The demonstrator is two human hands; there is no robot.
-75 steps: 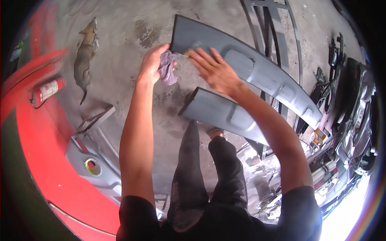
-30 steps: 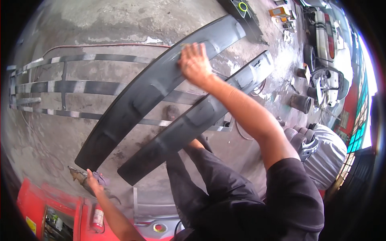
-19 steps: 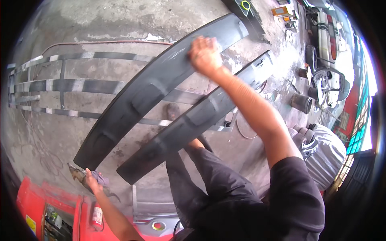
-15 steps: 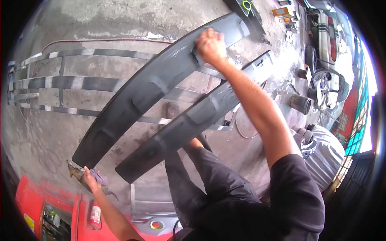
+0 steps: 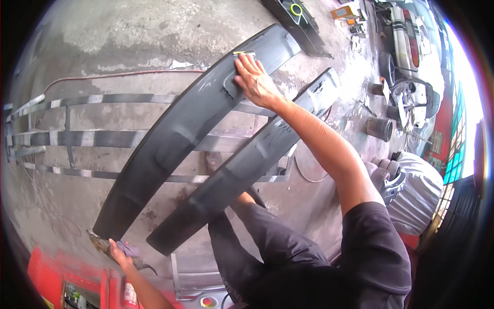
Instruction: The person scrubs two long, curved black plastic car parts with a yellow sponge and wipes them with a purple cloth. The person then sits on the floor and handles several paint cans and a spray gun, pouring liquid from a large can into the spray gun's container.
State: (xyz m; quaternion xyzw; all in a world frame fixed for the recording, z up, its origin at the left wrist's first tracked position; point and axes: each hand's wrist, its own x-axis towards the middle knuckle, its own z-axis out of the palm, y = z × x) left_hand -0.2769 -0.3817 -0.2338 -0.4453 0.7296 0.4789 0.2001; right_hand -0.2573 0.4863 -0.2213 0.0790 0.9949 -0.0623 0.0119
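Observation:
Two long dark-grey curved panels slant across the view: a larger far one (image 5: 177,123) and a narrower near one (image 5: 244,159). My right hand (image 5: 257,85) lies across the upper part of the far panel, fingers stretched over a thin pad (image 5: 240,52) with a yellow edge, mostly covered by them. Below that hand is a dark wet-looking smear (image 5: 226,92) on the panel. At the panel's lower left end my left hand (image 5: 120,253) has its fingers curled, what they grip being unclear. Beside it are a purple-grey cloth (image 5: 128,250) and a worn brownish object (image 5: 99,243).
A metal frame (image 5: 108,138) lies under the panels on the concrete floor. At right are a dark metal can (image 5: 379,129), a covered bundle (image 5: 411,198) and vehicle parts (image 5: 411,38). Red bodywork (image 5: 72,270) stands at lower left; another dark part (image 5: 301,23) lies at the top.
My right hand has gone from bunched to flatter, and moved toward the panel's far edge, uncovering the smear and yellow edge. The whole view has shifted; my left hand stays at the panel's end.

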